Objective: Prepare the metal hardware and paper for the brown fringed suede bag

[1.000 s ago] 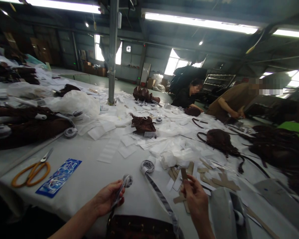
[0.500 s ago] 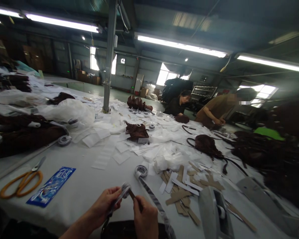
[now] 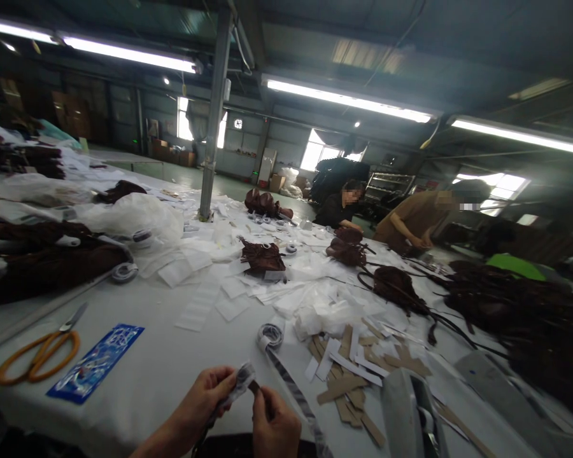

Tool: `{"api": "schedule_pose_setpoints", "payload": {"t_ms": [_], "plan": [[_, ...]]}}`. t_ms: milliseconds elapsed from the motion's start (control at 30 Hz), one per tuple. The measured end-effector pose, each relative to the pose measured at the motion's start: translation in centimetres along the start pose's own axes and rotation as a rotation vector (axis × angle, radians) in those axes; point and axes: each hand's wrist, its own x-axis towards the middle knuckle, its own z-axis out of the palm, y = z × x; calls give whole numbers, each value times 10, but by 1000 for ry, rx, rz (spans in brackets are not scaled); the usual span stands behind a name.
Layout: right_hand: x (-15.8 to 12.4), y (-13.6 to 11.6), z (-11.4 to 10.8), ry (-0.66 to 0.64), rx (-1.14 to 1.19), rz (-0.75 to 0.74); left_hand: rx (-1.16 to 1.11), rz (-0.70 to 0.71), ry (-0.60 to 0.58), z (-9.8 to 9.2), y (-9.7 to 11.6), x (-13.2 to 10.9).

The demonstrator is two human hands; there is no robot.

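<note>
In the head view, my left hand (image 3: pixel 210 393) is closed around a small wrapped roll (image 3: pixel 245 376), low down near the middle of the near side. My right hand (image 3: pixel 277 423) is just beside it, pinching a brown strip (image 3: pixel 254 386) between thumb and finger. The strip's end is very close to the roll, and I cannot tell if they touch.

The roll looks light and a bit soft, and its shiny wrap may be slippery. I would hold it by its sides and not let go, or it could pop loose. The strip looks like card: light and stiff, but a hard squeeze might crease it. A soft pinch near its end seems best.

Under my hands is something dark (image 3: pixel 233 446), partly hidden. Just past them, a wrapped strap (image 3: pixel 292 378) runs to a bigger coil (image 3: pixel 270 336). To the right is a pile of card pieces (image 3: pixel 346 388), with a grey tape holder (image 3: pixel 395 404) beside it. To the left, a blue packet (image 3: pixel 95 364) and orange-handled scissors (image 3: pixel 57 336) lie on the white table (image 3: pixel 162 346). Farther away are crumpled white sheets (image 3: pixel 332 306) and a brown bag (image 3: pixel 263 257).
</note>
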Motion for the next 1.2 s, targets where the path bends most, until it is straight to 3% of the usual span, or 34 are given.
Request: {"api": "schedule_pose_setpoints", "payload": {"t_ms": [133,267,367,567,767,900,1000,1067,1200], "plan": [[-7,4,16,-11,120,61,53,19,27,4,3,-2],[-10,3,31,-159,478,274,47,33,20,2,1,-1],[-10,3,31,-252,599,313,-89,-5,1,-3,-4,0],[-8,1,4,-259,292,2,-651,-290,-57,-16,-19,1],[-3,-14,-12,-341,172,-316,-674,-314,-95,-12,-18,0],[4,-22,-14,-457,-33,-306,-587,-299,-169,-8,-12,-3],[8,-26,-17,-525,-9,-277,-553,-303,-164,-8,-10,-4],[9,-26,-18,-475,102,-198,-564,-307,-133,-8,-11,-4],[6,-20,-12,-202,188,36,-579,-289,-63,-9,-16,-2]]}}
